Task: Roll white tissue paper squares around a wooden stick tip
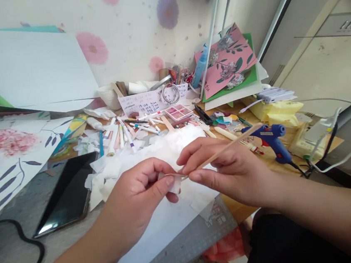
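My left hand [149, 184] pinches a small piece of thin white paper [175, 185] between thumb and fingers. In my right hand [226, 168] is a slim wooden stick [224, 150], held like a pencil and slanting up to the right. Its lower end meets the white piece at my left fingertips; exactly how they touch is partly hidden by the fingers. Below and behind both hands lie white fluffy scraps [179, 141] on a sheet of white paper [149, 243].
A dark phone or tablet [65, 193] lies at left beside a floral picture [12, 161]. Markers [125, 132] and a pink palette [178, 112] crowd the back. At right are a blue glue gun [272, 138] and cables. A grey cutting mat [205, 233] lies underneath.
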`<action>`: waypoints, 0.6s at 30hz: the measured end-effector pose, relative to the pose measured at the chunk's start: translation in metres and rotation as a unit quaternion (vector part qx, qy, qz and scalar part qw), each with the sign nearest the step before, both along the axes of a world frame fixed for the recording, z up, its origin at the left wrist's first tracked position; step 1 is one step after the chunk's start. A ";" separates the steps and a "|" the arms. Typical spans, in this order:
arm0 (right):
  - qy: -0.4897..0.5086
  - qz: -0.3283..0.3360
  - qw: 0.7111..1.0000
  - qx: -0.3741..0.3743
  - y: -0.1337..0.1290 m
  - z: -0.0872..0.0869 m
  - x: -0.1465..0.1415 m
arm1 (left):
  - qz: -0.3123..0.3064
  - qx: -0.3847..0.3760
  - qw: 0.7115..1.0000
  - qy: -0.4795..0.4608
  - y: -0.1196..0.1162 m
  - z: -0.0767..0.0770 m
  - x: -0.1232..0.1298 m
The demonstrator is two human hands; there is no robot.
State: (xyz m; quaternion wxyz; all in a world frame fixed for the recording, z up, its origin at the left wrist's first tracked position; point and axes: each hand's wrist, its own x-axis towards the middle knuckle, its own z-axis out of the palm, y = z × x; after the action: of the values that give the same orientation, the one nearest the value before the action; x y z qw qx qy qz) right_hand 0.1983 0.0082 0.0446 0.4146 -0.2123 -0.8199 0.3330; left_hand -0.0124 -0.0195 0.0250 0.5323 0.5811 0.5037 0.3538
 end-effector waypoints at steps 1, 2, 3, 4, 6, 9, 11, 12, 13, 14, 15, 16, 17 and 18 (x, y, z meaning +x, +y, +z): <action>0.003 -0.019 1.000 -0.009 0.002 -0.002 0.000 | 0.002 -0.007 1.000 -0.013 0.000 -0.001 0.000; 0.008 -0.042 0.999 -0.030 0.005 -0.004 0.000 | 0.004 -0.012 1.000 -0.024 0.000 -0.002 -0.001; 0.013 -0.065 0.996 -0.058 0.008 -0.006 0.000 | 0.006 -0.016 0.999 -0.032 0.000 -0.003 -0.001; 0.018 -0.085 0.992 -0.091 0.010 -0.008 0.001 | 0.009 -0.019 0.999 -0.040 -0.001 -0.004 -0.001; 0.032 -0.115 0.979 -0.164 0.016 -0.011 0.002 | 0.009 -0.025 0.998 -0.058 -0.001 -0.005 -0.001; 0.058 -0.136 0.960 -0.237 0.022 -0.014 0.003 | 0.016 -0.030 0.996 -0.087 0.000 -0.006 -0.001; 0.063 -0.143 0.955 -0.251 0.024 -0.016 0.004 | 0.021 -0.028 0.996 -0.088 0.001 -0.005 -0.001; 0.062 -0.145 0.955 -0.252 0.025 -0.017 0.004 | 0.023 -0.028 0.996 -0.082 0.001 -0.005 -0.001; 0.060 -0.149 0.954 -0.253 0.026 -0.018 0.005 | 0.023 -0.030 0.996 -0.076 0.001 -0.004 0.000; 0.057 -0.154 0.954 -0.252 0.027 -0.019 0.005 | 0.022 -0.034 0.997 -0.073 0.001 -0.004 0.000; 0.051 -0.162 0.954 -0.247 0.028 -0.019 0.006 | 0.021 -0.041 0.996 -0.074 0.001 -0.003 0.000; 0.045 -0.172 0.955 -0.239 0.029 -0.020 0.006 | 0.021 -0.052 0.995 -0.080 0.000 -0.003 0.001; 0.037 -0.184 0.955 -0.228 0.030 -0.020 0.007 | 0.022 -0.063 0.994 -0.088 0.000 -0.003 0.002; 0.030 -0.196 0.957 -0.213 0.031 -0.020 0.007 | 0.023 -0.073 0.992 -0.097 -0.001 -0.002 0.002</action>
State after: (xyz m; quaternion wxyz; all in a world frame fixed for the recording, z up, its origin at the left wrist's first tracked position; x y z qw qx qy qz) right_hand 0.2053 0.0391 0.0249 0.4414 -0.4417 -0.6593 0.4188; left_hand -0.0103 -0.0201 0.0225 0.6110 0.4919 0.4878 0.3831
